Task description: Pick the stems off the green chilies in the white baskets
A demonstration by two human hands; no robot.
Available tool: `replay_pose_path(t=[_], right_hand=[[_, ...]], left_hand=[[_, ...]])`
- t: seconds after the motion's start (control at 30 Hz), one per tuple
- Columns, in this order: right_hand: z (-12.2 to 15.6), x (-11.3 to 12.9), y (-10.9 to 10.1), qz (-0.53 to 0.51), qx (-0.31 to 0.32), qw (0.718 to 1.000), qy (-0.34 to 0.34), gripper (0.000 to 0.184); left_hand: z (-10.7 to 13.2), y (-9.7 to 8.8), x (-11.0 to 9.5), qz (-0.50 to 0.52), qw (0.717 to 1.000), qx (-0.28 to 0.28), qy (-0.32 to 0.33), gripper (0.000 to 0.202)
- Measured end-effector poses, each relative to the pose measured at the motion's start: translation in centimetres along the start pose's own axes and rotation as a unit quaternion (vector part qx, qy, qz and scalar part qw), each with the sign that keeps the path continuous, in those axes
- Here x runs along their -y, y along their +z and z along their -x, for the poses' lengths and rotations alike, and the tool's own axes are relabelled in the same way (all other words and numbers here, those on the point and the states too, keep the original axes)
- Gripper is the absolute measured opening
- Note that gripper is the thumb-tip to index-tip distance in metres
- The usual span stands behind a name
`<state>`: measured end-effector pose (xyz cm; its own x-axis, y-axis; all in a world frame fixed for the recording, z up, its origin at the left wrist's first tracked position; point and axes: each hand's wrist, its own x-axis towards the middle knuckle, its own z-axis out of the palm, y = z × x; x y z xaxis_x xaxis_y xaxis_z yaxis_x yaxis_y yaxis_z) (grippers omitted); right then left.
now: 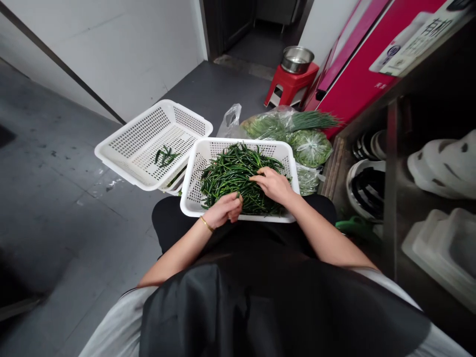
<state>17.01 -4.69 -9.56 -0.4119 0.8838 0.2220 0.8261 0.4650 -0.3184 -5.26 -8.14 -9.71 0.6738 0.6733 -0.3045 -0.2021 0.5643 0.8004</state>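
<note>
A white perforated plastic basket (190, 191) sits across my lap, heaped with thin, glossy green chili peppers (238, 166). My left hand (224, 208) is closed at the basket's near rim, left of the middle. A small bit of green shows at its thumb and fingertips, which looks like a chili; the rest of its grip is hidden. Over the right part of the heap, my right hand (273, 184) reaches in with fingers stretched and slightly apart, their tips touching the peppers. Beyond to the left, a second white basket (128, 144) holds a few chilies (165, 156).
Bagged leafy greens (309, 148) and a bundle of thin green stalks (314, 120) lie behind the lap basket. A red stool (292, 82) carries a metal bowl (297, 59). Shelving with pale containers (442, 243) stands close on my right.
</note>
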Motion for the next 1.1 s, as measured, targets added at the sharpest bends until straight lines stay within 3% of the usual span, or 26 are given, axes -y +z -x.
replay_pose_path(t=[0.07,0.17,0.23,0.3,0.37,0.47,0.57,0.67,0.77,0.93,1.1], right_hand=[[-1.7,-0.9,1.0,0.079,0.033,0.996,-0.035,0.018],[-2.7,-1.1,1.7,0.103,0.065,0.989,-0.082,0.016],[-2.4,-0.7,1.3,0.083,0.048,0.992,-0.081,0.018],[-1.6,0.0,0.5,0.073,0.012,0.996,-0.044,0.019],[-0.8,0.7,-0.4,0.089,-0.030,0.995,0.016,0.023],[0.0,1.4,-0.9,0.125,-0.065,0.986,0.093,0.029],[0.3,1.3,-0.2,0.143,-0.013,0.981,0.128,0.031],[0.2,1.0,1.0,0.154,0.093,0.975,0.127,0.035],[-0.2,0.7,1.3,0.156,0.163,0.965,0.133,0.029],[0.0,0.5,0.4,0.155,0.170,0.964,0.133,0.030],[-0.1,0.7,1.6,0.182,0.176,0.960,0.122,0.026]], left_hand=[[-1.3,-0.6,-0.8,-0.083,0.990,-0.094,0.068,0.042],[-3.6,-1.2,-1.8,-0.278,0.924,-0.212,0.157,0.030],[-5.1,-1.2,-2.2,-0.385,0.875,-0.231,0.181,0.023],[-6.1,-0.6,-2.3,-0.435,0.855,-0.218,0.179,0.023],[-6.6,0.5,-2.3,-0.420,0.867,-0.203,0.176,0.030],[-6.3,1.9,-2.3,-0.271,0.942,-0.156,0.121,0.032],[-5.1,1.2,-2.6,-0.058,0.995,-0.078,0.037,0.030],[-3.9,-1.0,-2.9,0.086,0.994,-0.048,0.046,0.031],[-3.1,-2.4,-3.0,0.117,0.991,-0.043,0.047,0.032],[-3.4,-1.8,-2.3,0.098,0.994,-0.036,0.025,0.030],[-3.6,-1.7,-1.5,0.073,0.994,-0.071,0.025,0.038]])
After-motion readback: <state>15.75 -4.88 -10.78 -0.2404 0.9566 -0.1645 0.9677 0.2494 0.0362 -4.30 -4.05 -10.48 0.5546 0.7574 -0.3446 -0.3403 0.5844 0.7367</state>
